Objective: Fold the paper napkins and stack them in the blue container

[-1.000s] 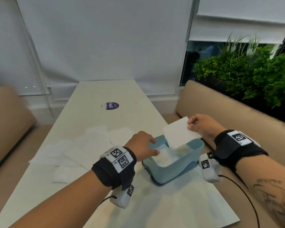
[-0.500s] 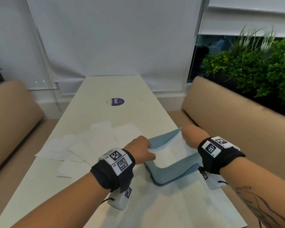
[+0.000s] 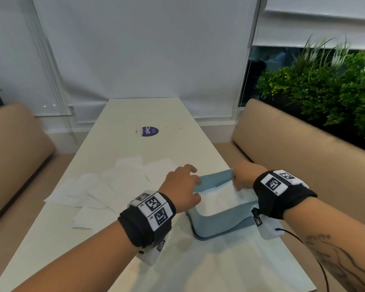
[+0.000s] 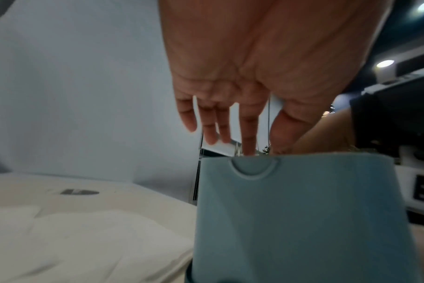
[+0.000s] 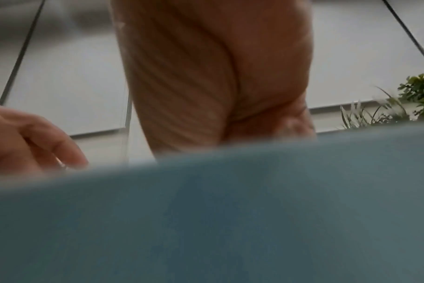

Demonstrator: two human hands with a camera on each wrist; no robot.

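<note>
A round purple sticker (image 3: 147, 131) lies on the table (image 3: 105, 157) in the upper middle of the head view. Its white lettering, turned sideways, reads "ClayG". The finer lines beside it are too small to read. The left wristband (image 3: 135, 226) and the right wristband (image 3: 293, 199) carry black-and-white square code markers (image 3: 154, 204), each with tiny print at its edge that cannot be made out. In the left wrist view the sticker (image 4: 79, 192), at centre left, is a grey blur and unreadable.
</note>
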